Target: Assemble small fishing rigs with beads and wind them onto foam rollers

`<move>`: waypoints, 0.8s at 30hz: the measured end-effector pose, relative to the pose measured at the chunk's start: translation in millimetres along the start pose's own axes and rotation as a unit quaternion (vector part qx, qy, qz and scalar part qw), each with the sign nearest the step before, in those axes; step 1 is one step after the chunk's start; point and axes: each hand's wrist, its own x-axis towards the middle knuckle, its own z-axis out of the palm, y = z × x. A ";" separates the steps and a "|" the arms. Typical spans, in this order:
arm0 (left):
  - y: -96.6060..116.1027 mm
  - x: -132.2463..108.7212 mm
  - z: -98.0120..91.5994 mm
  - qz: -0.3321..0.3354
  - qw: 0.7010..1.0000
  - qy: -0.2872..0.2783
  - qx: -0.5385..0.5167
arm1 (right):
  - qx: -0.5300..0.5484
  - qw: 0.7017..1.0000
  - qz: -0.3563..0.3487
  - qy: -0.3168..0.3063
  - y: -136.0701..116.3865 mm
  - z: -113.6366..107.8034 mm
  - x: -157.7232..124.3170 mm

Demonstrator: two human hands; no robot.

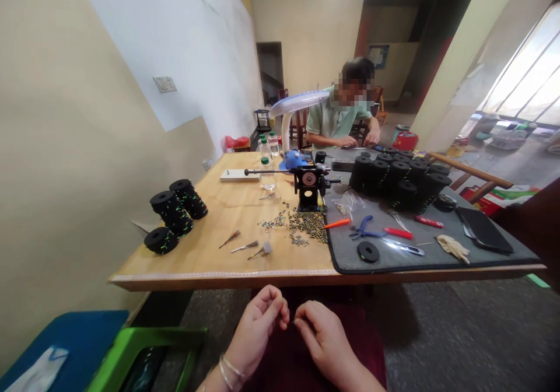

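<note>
My left hand [261, 320] and my right hand [322, 329] face each other just off the near edge of the table, above a dark red surface. Both have thumb and fingers pinched together; whatever they hold, if anything, is too small to make out. Bracelets circle my left wrist. Beyond my hands, a pile of tiny dark pieces [308, 224] lies on the wood in front of a black clamp-like device [308, 188]. Three small feathery tufts on thin stems, one of them a grey tuft [264, 248], lie left of the pile.
Black foam spools [171, 211] stand at the left, and more spools [396, 173] crowd the grey mat [350, 255]. Blue pliers [364, 227], a knife [405, 246] and a foam disc [368, 251] lie there. A lamp [292, 112] stands behind; a person [336, 121] sits opposite.
</note>
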 end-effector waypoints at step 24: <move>58.0 -29.5 5.3 0.056 0.997 0.036 0.036 | 0.018 0.991 0.017 0.129 46.5 -32.1 -4.5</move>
